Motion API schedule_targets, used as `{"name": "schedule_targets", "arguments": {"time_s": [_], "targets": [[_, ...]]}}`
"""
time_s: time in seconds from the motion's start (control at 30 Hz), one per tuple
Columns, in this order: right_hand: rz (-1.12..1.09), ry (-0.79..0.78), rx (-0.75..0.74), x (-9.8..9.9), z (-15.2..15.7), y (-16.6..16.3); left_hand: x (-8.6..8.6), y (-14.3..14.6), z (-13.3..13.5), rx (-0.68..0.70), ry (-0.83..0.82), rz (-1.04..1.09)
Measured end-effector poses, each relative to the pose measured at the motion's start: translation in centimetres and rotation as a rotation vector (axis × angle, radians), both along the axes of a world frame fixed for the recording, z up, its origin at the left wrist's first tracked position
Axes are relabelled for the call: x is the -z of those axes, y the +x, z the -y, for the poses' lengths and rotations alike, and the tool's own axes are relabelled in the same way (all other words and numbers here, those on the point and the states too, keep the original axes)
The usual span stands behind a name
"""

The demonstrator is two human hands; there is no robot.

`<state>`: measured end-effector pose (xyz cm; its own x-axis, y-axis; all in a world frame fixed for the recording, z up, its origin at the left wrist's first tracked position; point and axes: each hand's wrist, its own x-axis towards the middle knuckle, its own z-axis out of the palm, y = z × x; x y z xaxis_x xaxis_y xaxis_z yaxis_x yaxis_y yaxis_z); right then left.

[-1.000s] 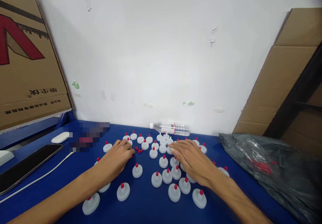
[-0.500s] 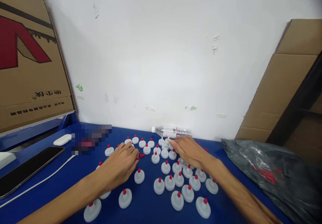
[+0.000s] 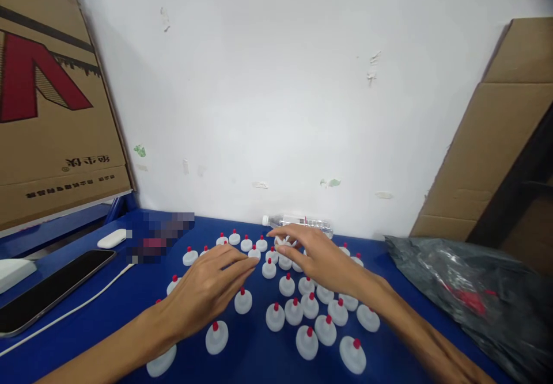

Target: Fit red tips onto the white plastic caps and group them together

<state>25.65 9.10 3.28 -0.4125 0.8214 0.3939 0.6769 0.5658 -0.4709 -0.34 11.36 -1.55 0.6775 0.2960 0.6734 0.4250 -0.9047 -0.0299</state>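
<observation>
Several white caps with red tips (image 3: 307, 342) stand scattered on a blue table (image 3: 254, 364). My right hand (image 3: 322, 260) hovers over the far caps, its fingertips pinched on a white cap (image 3: 283, 240) lifted just above the others. My left hand (image 3: 207, 286) lies low over the left part of the group with its fingers stretched right toward a cap (image 3: 268, 269). Small loose red plugs seen earlier lie under it now, and I cannot tell whether it holds one.
A clear water bottle (image 3: 311, 223) lies along the white wall. At the left are a black phone (image 3: 47, 289), a white cable (image 3: 86, 303), a small white device (image 3: 111, 238) and a cardboard box (image 3: 52, 113). A black plastic bag (image 3: 466, 292) and leaning cardboard (image 3: 488, 142) fill the right.
My right hand went from the nearer caps to the far ones and lifted a white cap. My left hand slid right over the loose red plugs. The view tilted slightly.
</observation>
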Motion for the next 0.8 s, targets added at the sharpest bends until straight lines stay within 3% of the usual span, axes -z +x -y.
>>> {"name": "schedule_targets", "arguments": {"time_s": [0.3,0.8], "targets": [[0.159,0.075,-0.061,1.3,1.4,-1.7,-1.0,0.1,0.3,0.021,0.039,-0.010],[0.071,0.058,-0.074,0.4,1.7,-2.2,-0.5,-0.1,0.6,-0.024,0.008,-0.075]]}}
